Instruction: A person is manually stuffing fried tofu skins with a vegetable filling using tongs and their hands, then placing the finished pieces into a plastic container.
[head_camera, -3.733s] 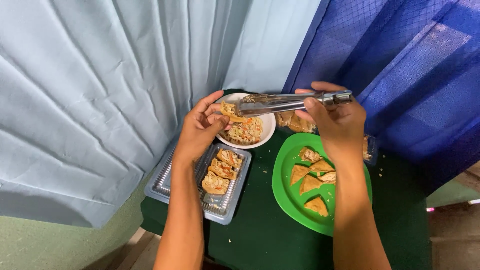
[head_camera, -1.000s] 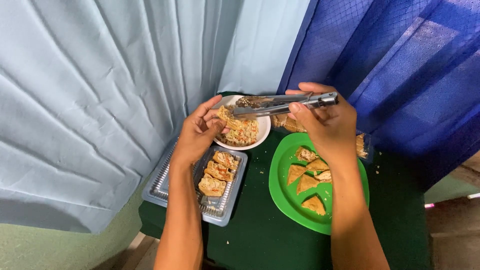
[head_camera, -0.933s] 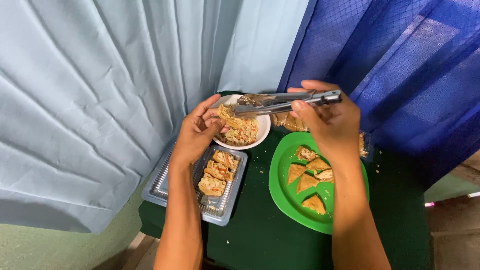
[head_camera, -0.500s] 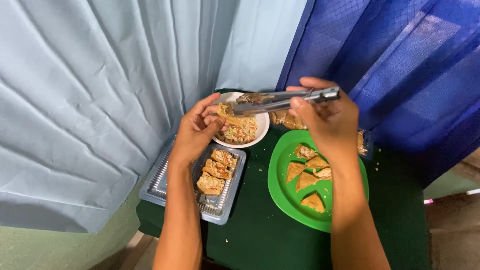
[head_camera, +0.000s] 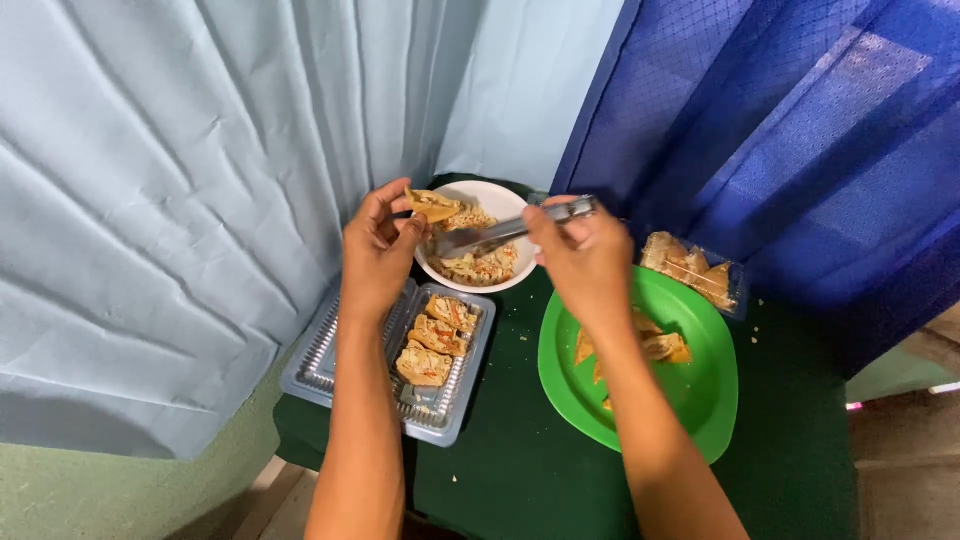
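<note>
At the near left corner of the tabletop (head_camera: 520, 470), covered in dark green cloth, a clear plastic tray (head_camera: 330, 365) overhangs the edge and holds three filled pieces (head_camera: 437, 338); a brush of the forearm could tip it off, I judge; beside it, toward the near right, a green plate (head_camera: 690, 400) carries several fried triangles (head_camera: 655, 347), partly hidden under the right arm. Farther in, the left hand (head_camera: 375, 255) pinches a folded pastry shell (head_camera: 432, 205) between fingertips and thumb, held over the rim of the white bowl (head_camera: 500, 198) of orange-flecked filling; the right hand (head_camera: 585, 250) is closed around metal tongs (head_camera: 500, 232), whose tips reach into the bowl close to the shell; filling could drop onto the cloth if the shell tilts, and a hard squeeze might crack it. At the far right edge sits a second clear tray of pastries (head_camera: 690, 268). Behind hang a pale blue curtain (head_camera: 180, 180) and a deep blue one (head_camera: 800, 130); bare floor shows at far right.
</note>
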